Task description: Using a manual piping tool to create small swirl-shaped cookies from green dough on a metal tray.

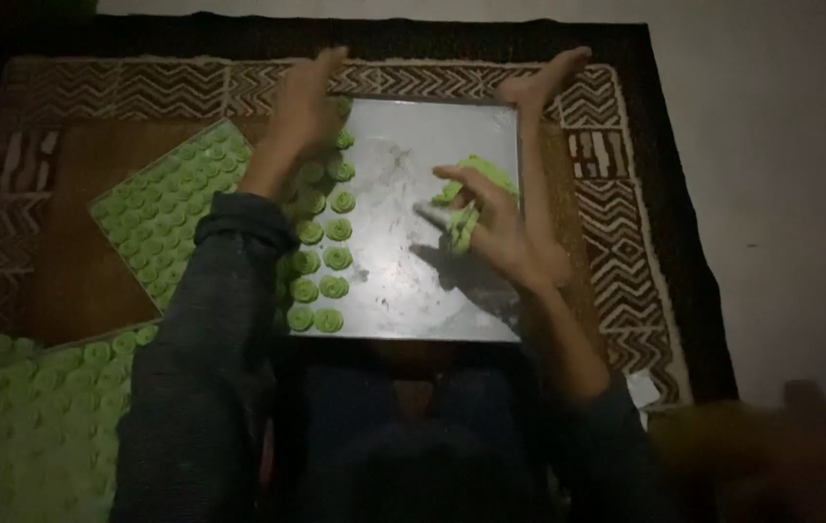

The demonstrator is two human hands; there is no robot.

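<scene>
Crowding the tray (403,300), cookies (321,260) flank filled trays (156,208).

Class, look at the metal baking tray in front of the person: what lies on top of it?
On the metal tray lie columns of green rosette cookies along its left side and a lump of green dough by the right hand. The left arm hides more cookies.

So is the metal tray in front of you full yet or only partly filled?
Partly filled. The metal tray has green cookies only along its left side; the rest is bare apart from the green dough in the right hand.
</scene>
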